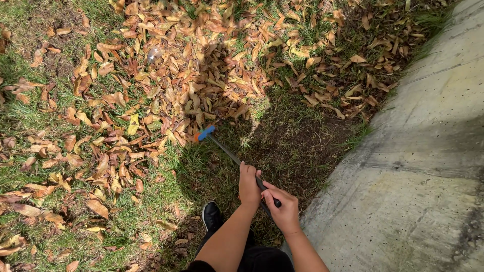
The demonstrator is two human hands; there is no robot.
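I grip a rake handle [237,160] with my left hand [249,185] and right hand [286,209]. Its blue head [204,133] meets dry leaves [171,75] on grass [201,171].

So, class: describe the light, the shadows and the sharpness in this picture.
Head view: hard sunlight; a dark shadow falls over the grass ahead of the left hand and right hand gripping the rake handle; sunlit dry leaves look nearly glaring; the concrete path is part shaded; everything is sharp.

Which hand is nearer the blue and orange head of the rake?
Left. The left hand grips the handle higher up, closer to the rake head; the right hand holds the handle's end, farther back.
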